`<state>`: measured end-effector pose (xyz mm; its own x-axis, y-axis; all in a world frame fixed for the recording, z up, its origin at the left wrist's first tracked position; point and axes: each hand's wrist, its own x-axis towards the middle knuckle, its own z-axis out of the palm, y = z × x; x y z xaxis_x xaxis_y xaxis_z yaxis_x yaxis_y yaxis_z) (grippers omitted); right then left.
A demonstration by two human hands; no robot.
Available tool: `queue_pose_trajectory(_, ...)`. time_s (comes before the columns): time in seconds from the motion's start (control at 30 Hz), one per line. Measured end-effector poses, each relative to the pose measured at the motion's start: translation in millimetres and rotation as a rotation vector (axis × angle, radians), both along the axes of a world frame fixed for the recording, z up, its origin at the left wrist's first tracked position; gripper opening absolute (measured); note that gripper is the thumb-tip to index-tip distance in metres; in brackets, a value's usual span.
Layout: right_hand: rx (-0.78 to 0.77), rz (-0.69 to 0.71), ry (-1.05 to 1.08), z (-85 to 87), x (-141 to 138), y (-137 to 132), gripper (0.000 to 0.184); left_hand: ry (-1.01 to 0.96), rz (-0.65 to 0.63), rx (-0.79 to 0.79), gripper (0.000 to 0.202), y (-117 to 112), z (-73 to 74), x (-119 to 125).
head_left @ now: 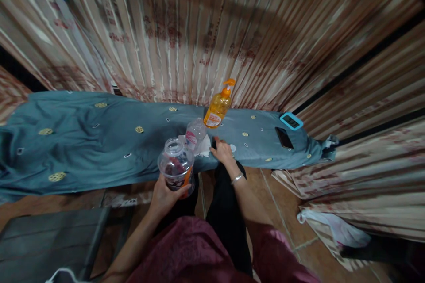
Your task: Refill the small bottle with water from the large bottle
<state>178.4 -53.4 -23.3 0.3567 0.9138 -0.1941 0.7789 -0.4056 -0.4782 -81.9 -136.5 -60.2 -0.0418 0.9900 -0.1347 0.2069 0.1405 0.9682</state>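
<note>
My left hand (169, 196) is wrapped round a clear plastic cup (175, 166) with a domed top, an open neck and an orange and dark print. It holds the cup upright at the bench's near edge. Just beyond stands or leans a clear plastic bottle (196, 130) with a pink mark, partly hidden by the cup. My right hand (224, 152) is low over the cloth, fingers closed at a small black object (214, 142) too small to name. White paper (203, 147) lies left of its fingertips, and a white round piece (233, 147) shows beside its knuckles.
A blue-green patterned cloth (109, 135) covers the long bench. An orange pump bottle (218, 108) stands near its back edge. To the right lie a black phone (283, 137) and a blue-framed display (291, 120). Curtains (186, 31) hang behind; a dark stool (53, 243) is lower left.
</note>
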Motion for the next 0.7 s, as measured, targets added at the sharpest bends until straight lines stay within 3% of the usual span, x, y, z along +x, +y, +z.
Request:
queue_pose_trajectory(0.23,-0.034,0.052,-0.053,-3.3,-5,1,0.041,0.023,-0.028,0.054,0.085,4,-5.4,-11)
queue_pose_trajectory(0.47,0.174,0.034,0.298,-0.2,3,-32,0.038,0.051,-0.065,0.148,0.086,6,1.9,-18)
queue_pose_trajectory(0.57,0.266,0.11,0.534,15.7,0,-56,0.036,0.08,-0.07,0.206,0.089,7,-3.7,-21)
queue_pose_trajectory(0.7,0.353,0.254,0.786,54.6,-8,-82,0.047,0.144,-0.073,0.27,0.09,10,-15.3,-24)
